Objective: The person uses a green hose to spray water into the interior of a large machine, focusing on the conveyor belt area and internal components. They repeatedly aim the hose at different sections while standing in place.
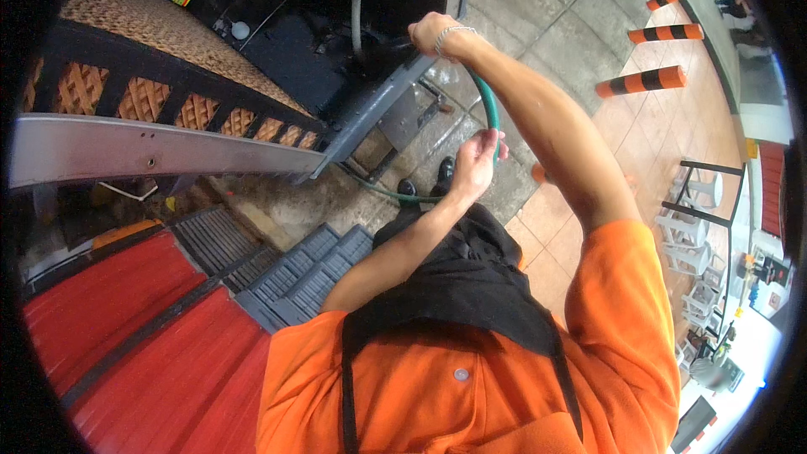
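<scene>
A green hose [488, 101] curves between my hands. My right hand [435, 34], with a chain bracelet at its wrist, is closed on the hose beside the corner of a dark metal-edged counter or tray [372, 110]. Lower down, my left hand [477, 161] holds the same hose between thumb and fingers. More hose runs low past my black shoes [408, 188] and under the metal edge. A grey hose or pipe [358, 6] stands in the dark, wet-looking area beyond; whether it joins the green one cannot be told.
Orange-and-black posts [643, 81] stand on the right, with stacked white chairs [687, 227] behind a black rail. Grey plastic steps or crates [309, 271] and red panels [170, 340] lie at the left. A woven-patterned surface [183, 44] borders the dark area. The concrete floor [548, 31] looks wet.
</scene>
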### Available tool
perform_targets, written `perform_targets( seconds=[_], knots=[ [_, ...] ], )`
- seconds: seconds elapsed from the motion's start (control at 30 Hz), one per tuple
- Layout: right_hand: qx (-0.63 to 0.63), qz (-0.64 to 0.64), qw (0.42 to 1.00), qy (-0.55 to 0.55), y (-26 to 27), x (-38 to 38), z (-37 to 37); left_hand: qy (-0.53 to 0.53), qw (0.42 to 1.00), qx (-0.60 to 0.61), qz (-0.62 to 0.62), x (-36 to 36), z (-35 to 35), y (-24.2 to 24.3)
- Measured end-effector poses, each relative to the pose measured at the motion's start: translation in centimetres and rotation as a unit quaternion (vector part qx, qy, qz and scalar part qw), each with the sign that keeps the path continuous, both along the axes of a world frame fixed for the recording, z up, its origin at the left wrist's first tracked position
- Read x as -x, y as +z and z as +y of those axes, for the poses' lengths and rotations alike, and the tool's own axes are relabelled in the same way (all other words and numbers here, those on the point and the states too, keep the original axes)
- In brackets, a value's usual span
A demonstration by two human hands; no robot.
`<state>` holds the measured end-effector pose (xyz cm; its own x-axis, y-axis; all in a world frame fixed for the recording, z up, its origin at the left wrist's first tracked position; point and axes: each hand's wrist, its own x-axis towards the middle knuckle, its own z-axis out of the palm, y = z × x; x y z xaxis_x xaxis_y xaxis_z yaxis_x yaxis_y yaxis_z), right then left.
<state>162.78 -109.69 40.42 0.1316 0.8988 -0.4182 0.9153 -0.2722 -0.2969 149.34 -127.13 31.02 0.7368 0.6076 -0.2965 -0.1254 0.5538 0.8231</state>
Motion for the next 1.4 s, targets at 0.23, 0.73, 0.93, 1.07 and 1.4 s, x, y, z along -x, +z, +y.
perform_targets(
  seconds=[0.23,0.73,0.93,1.07,1.4],
  knots=[
    [0.035,0.009,0.999,-0.028,-0.4,-0.5,0.8,0.011,1.000,-0.014,-0.001,-0.9,0.1,-0.1],
    [0.012,-0.020,1.000,0.007,-2.3,-1.7,2.2,0.015,0.999,-0.010,0.030,-2.4,0.6,0.1],
    [0.047,-0.033,0.997,0.050,-1.2,-1.4,2.3,0.028,0.999,-0.017,0.040,-2.8,0.7,-0.1],
    [0.058,-0.058,0.993,0.090,-0.4,-1.2,2.3,0.033,0.998,-0.014,0.048,-2.7,0.8,0.2],
    [-0.009,-0.048,0.996,0.079,-2.9,-1.5,3.3,0.045,0.998,-0.009,0.047,-2.5,1.1,0.8]
  ],
)
